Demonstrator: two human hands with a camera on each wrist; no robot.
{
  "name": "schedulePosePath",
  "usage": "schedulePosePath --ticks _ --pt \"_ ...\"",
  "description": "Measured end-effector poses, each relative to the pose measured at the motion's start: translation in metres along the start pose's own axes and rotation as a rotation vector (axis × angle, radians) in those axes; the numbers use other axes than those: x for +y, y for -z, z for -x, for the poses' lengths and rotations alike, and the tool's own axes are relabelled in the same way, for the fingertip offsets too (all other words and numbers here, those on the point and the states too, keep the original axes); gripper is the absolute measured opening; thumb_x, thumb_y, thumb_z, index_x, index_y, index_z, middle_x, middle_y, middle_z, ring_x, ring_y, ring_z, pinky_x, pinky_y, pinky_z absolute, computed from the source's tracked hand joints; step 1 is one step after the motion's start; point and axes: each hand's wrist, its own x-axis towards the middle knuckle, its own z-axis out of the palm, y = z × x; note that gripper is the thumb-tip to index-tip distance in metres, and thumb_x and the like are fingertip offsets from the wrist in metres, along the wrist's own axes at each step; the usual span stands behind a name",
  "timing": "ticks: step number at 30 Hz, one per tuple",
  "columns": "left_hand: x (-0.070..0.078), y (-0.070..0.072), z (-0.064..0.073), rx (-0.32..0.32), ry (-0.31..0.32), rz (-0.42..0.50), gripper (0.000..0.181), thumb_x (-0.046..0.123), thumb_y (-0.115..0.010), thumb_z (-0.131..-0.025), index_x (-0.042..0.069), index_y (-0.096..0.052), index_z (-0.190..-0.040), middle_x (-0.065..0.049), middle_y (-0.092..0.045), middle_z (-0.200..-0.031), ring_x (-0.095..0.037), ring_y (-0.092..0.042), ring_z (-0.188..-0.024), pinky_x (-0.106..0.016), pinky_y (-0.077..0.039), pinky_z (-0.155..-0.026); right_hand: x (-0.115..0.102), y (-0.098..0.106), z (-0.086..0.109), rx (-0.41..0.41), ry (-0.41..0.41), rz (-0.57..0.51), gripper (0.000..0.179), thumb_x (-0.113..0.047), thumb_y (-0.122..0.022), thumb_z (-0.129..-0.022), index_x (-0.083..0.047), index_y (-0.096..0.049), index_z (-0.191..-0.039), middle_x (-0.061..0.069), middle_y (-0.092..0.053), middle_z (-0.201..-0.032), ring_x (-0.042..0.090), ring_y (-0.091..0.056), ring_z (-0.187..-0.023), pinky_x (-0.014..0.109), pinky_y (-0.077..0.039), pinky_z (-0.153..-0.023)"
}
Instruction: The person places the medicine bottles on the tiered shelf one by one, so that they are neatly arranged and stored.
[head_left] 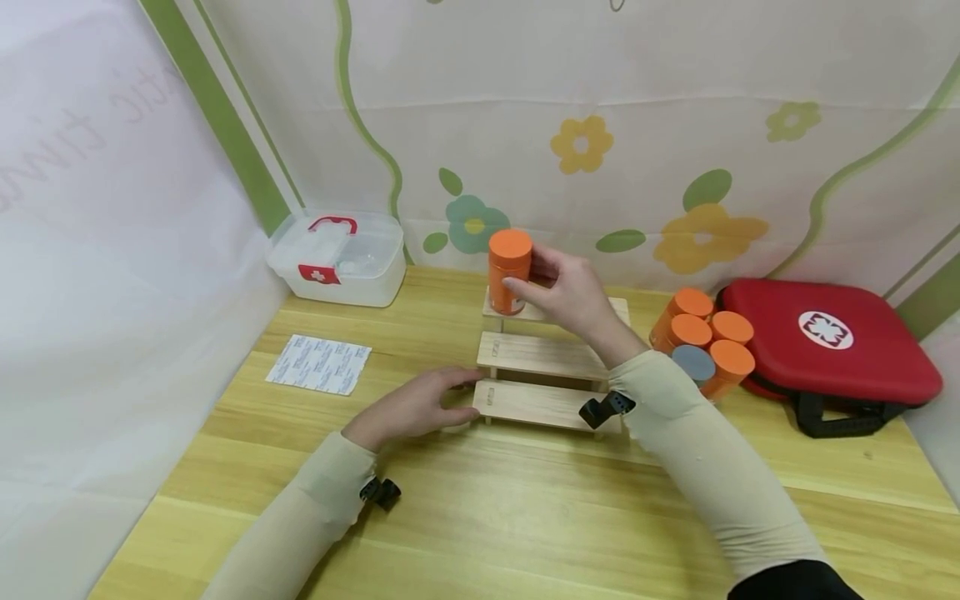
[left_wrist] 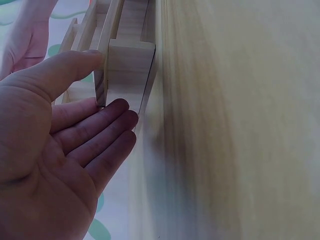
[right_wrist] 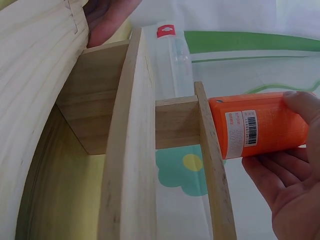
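Note:
My right hand [head_left: 573,296] grips an orange bottle [head_left: 510,275] with an orange lid, thumb on the near side. The bottle stands upright at the left end of the top step of a three-tier wooden shelf [head_left: 551,354]. In the right wrist view, the base of the labelled bottle [right_wrist: 260,125] meets the top board [right_wrist: 212,165]. My left hand [head_left: 416,404] holds the left end of the lowest step [head_left: 543,402]. Its thumb and index finger lie on either side of that board in the left wrist view, the other fingers extended.
Right of the shelf stand several orange-lidded bottles [head_left: 690,331] and one grey-lidded bottle [head_left: 693,363], beside a red first-aid case [head_left: 832,333] with a black handle. A clear plastic first-aid box [head_left: 367,283] sits back left. A printed white blister sheet [head_left: 318,364] lies before it.

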Motion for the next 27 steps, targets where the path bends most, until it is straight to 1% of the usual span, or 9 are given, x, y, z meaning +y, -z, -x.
schedulePosePath --ticks 4,8,13,17,19,23,27 --pt "-0.001 -0.001 0.0 0.0 0.007 0.004 0.063 0.033 -0.076 -0.102 0.012 -0.055 -0.158 -0.009 -0.058 -0.16 -0.03 -0.055 -0.149 -0.052 -0.044 -0.126 0.002 0.0 0.002 -0.033 -0.028 -0.025 0.065 -0.025 -0.082 -0.098 -0.008 -0.057 -0.156 0.018 -0.068 -0.148 0.034 -0.071 -0.131 0.046 -0.059 -0.111" --pt "0.0 -0.001 0.0 0.0 0.017 0.01 0.063 0.033 -0.076 -0.102 0.012 -0.056 -0.158 -0.009 -0.059 -0.16 -0.03 -0.054 -0.15 -0.053 -0.044 -0.126 0.004 0.002 0.006 -0.057 -0.038 -0.049 0.071 -0.025 -0.081 -0.099 -0.008 -0.05 -0.161 0.018 -0.061 -0.156 0.034 -0.065 -0.139 0.045 -0.056 -0.116" --pt "0.001 -0.001 0.0 0.0 0.028 0.016 0.063 0.034 -0.076 -0.102 0.013 -0.056 -0.158 -0.009 -0.058 -0.161 -0.031 -0.053 -0.151 -0.053 -0.043 -0.127 0.006 0.007 0.01 -0.066 -0.039 -0.064 0.075 -0.026 -0.081 -0.1 -0.011 -0.045 -0.164 0.015 -0.055 -0.162 0.03 -0.058 -0.148 0.044 -0.05 -0.122" --pt "0.002 0.0 0.0 -0.003 0.027 0.02 0.063 0.034 -0.076 -0.102 0.014 -0.055 -0.158 -0.008 -0.058 -0.161 -0.03 -0.053 -0.151 -0.053 -0.043 -0.127 0.005 0.011 0.017 -0.063 -0.04 -0.065 0.076 -0.026 -0.081 -0.1 -0.01 -0.044 -0.165 0.013 -0.054 -0.164 0.029 -0.054 -0.151 0.042 -0.048 -0.124" --pt "0.002 0.0 0.0 -0.005 0.026 0.021 0.063 0.033 -0.077 -0.102 0.014 -0.055 -0.158 -0.008 -0.058 -0.161 -0.03 -0.054 -0.151 -0.053 -0.044 -0.127 0.004 0.014 0.02 -0.058 -0.039 -0.057 0.076 -0.025 -0.081 -0.1 -0.009 -0.045 -0.164 0.012 -0.053 -0.165 0.029 -0.054 -0.152 0.041 -0.049 -0.123" --pt "0.002 0.0 0.0 -0.009 0.024 0.022 0.063 0.033 -0.077 -0.102 0.014 -0.055 -0.159 -0.008 -0.058 -0.161 -0.03 -0.054 -0.15 -0.052 -0.044 -0.126 0.001 0.019 0.027 -0.036 -0.041 -0.027 0.074 -0.026 -0.081 -0.099 -0.008 -0.047 -0.163 0.013 -0.052 -0.165 0.029 -0.055 -0.151 0.043 -0.051 -0.121" --pt "0.002 0.0 0.0 -0.009 0.022 0.019 0.064 0.034 -0.076 -0.102 0.013 -0.055 -0.159 -0.009 -0.058 -0.161 -0.03 -0.054 -0.15 -0.052 -0.044 -0.126 -0.001 0.024 0.034 -0.015 -0.016 0.025 0.071 -0.025 -0.08 -0.1 -0.008 -0.049 -0.161 0.014 -0.053 -0.164 0.031 -0.056 -0.15 0.045 -0.052 -0.119"
